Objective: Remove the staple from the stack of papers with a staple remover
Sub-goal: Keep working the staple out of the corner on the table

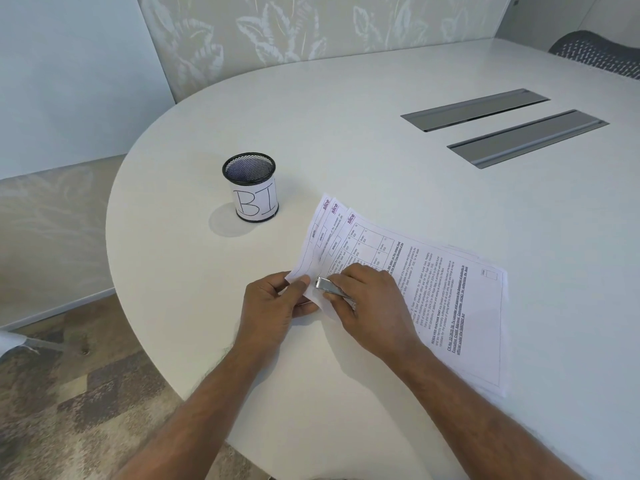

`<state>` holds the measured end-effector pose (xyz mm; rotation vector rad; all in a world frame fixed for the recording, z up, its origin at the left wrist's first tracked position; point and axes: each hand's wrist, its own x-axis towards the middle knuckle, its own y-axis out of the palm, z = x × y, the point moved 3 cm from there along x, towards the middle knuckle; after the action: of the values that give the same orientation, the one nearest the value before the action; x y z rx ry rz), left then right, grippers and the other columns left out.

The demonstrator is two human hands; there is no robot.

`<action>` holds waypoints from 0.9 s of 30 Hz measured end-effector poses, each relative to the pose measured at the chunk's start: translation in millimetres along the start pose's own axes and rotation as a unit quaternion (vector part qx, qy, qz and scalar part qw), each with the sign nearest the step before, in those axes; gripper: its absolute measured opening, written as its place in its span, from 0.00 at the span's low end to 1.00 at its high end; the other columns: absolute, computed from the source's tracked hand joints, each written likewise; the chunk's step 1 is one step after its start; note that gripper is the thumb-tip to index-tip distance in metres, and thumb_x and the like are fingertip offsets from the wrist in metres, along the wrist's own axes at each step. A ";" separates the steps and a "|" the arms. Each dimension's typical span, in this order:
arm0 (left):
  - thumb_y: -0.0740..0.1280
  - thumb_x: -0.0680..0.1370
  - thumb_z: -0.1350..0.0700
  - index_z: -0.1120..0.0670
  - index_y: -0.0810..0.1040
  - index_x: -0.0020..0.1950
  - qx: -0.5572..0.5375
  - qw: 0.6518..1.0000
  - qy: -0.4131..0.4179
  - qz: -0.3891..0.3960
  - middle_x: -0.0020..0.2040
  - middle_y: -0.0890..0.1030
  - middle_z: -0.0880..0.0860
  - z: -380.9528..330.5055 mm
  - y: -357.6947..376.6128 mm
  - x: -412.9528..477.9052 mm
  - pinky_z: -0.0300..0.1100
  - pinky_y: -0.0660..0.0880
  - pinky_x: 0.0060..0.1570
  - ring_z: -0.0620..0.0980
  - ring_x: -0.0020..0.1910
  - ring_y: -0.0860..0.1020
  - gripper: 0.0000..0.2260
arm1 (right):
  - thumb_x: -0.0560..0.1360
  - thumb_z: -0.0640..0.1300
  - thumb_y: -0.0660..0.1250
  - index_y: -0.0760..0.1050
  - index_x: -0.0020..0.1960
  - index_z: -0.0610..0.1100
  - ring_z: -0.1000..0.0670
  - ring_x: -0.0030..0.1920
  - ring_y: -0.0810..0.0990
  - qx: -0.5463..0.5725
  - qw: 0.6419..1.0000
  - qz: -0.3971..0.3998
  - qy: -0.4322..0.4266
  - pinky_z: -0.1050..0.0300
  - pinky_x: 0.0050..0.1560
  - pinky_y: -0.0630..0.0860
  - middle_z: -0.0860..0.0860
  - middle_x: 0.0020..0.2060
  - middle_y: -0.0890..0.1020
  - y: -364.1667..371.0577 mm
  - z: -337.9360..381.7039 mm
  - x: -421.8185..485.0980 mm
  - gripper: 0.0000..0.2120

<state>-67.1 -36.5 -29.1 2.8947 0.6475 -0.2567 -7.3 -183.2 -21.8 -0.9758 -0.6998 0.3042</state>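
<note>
- Carpet (86,386) in mottled brown and grey shows at the lower left, beyond the rounded edge of the white table (346,140).
- Left of centre on the table stands a black mesh cup (250,187), wrapped in a white paper label with "BI" handwritten on it; it stands apart from the papers.
- Nearer the person, the left hand (273,306) pinches the near left corner of the stack of papers (450,306), thumb on top and fingers curled under the edge.
- Just right of that thumb, the metal staple remover (329,287) lies with its tip at the same corner, over the paper; the staple itself is too small to make out.
- Gripping the staple remover is the right hand (370,303), fingers curled round it and resting on the stack.
- The stack is fanned, three "slice" headers showing at its far left corner, and it stretches right across the table, printed side up.
- Further right and beyond, two grey cable flaps (502,126) sit flush in the tabletop.
- At the top right corner, part of a dark mesh chair back (602,53) is visible.
</note>
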 end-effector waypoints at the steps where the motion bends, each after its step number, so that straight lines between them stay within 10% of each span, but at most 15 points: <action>1: 0.68 0.80 0.61 0.58 0.88 0.47 0.003 1.000 -0.002 -0.006 0.46 0.87 0.64 0.8 0.0 0.6 0.54 0.83 0.54 0.55 0.41 0.86 0.08 | 0.74 0.47 0.68 0.83 0.53 0.46 0.48 0.41 0.81 -0.004 1.000 0.001 0.000 0.53 0.41 0.73 0.51 0.41 0.82 -0.2 0.2 0.0 0.10; 21: 0.68 0.80 0.61 0.65 0.85 0.44 -0.025 0.999 -0.012 -0.018 0.49 0.82 0.74 8.5 -5.1 7.6 0.61 0.81 0.57 0.60 0.44 0.85 0.10 | 0.77 0.49 0.68 0.82 0.50 0.46 0.54 0.39 0.77 0.161 0.987 -0.003 0.028 0.55 0.39 0.75 0.53 0.38 0.81 -0.8 -2.3 5.6 0.08; 27: 0.67 0.81 0.62 0.59 0.87 0.43 -0.028 0.999 -0.015 -0.027 0.45 0.88 0.62 9.5 -4.4 9.6 0.53 0.83 0.54 0.56 0.42 0.87 0.10 | 0.77 0.49 0.68 0.81 0.45 0.48 0.52 0.38 0.77 0.225 0.970 0.042 0.084 0.48 0.40 0.76 0.53 0.36 0.79 -1.3 -6.2 9.6 0.06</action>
<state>-61.7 -30.6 -40.8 2.8163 0.7179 -0.2837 3.9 -182.9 -19.1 -0.5883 -0.4085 0.4292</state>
